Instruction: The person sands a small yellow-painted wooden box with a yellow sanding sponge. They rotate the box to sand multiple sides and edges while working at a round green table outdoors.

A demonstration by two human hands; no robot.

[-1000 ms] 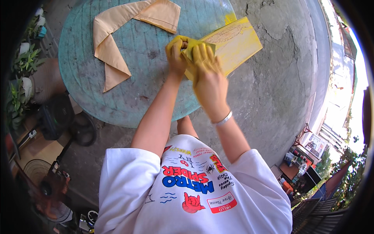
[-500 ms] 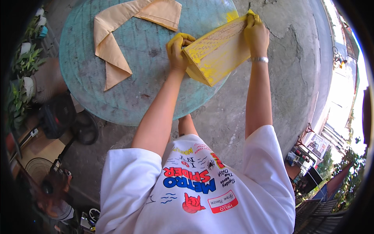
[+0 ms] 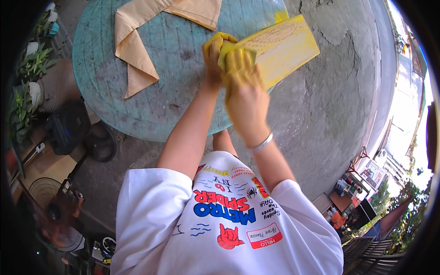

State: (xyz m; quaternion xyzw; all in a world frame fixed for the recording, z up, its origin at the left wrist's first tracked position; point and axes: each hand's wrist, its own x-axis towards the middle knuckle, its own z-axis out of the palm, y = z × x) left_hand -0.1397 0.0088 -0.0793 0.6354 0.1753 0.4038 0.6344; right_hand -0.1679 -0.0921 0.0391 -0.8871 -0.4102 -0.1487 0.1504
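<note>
The yellow cloth (image 3: 279, 48) lay at the round bench's (image 3: 137, 101) edge — soft, light, likely limp — both hands, left (image 3: 214, 52) and right (image 3: 243, 87), with grip closed on its near end.

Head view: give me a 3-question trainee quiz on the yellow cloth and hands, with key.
1. True or false: the yellow cloth hangs partly past the edge of the round teal table.
2. Which hand grips the cloth's near corner? A) left hand B) neither
3. Fill in: the right hand wears a ____ at the wrist.

Key: 1 true; 2 A; 3 bracelet.
</note>
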